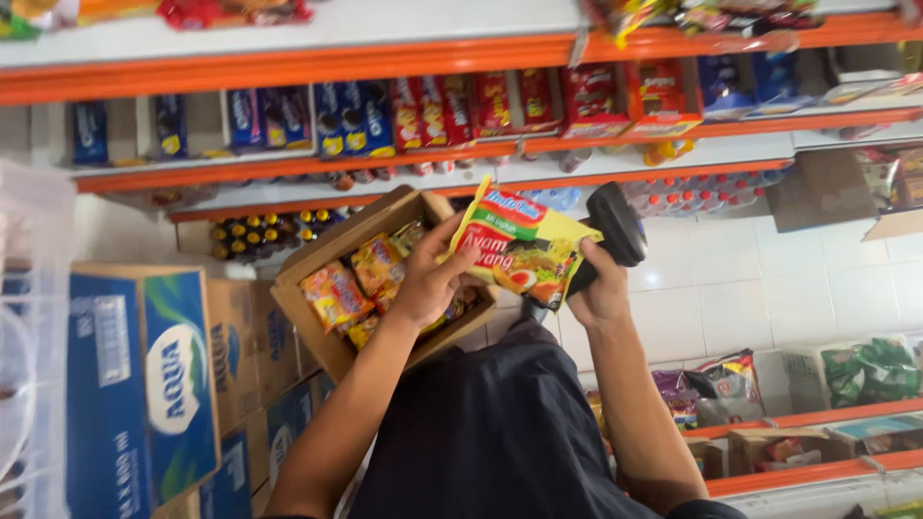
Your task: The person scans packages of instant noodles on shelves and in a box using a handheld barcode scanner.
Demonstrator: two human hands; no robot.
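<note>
Left grip (430, 279) around noodle packet (519, 248)

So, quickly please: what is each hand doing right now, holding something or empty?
Left hand: closed on a yellow noodle packet, above the open cardboard box.
Right hand: closed on a black handheld scanner.

The noodle packet (519, 245) is glossy plastic film — yellow, slightly crinkled. The scanner (615, 226) looks like matt black plastic. The open box (327, 255) is plain brown cardboard, dull and rough — the floor tiles (750, 279) are smooth, faintly shiny white ceramic.
</note>
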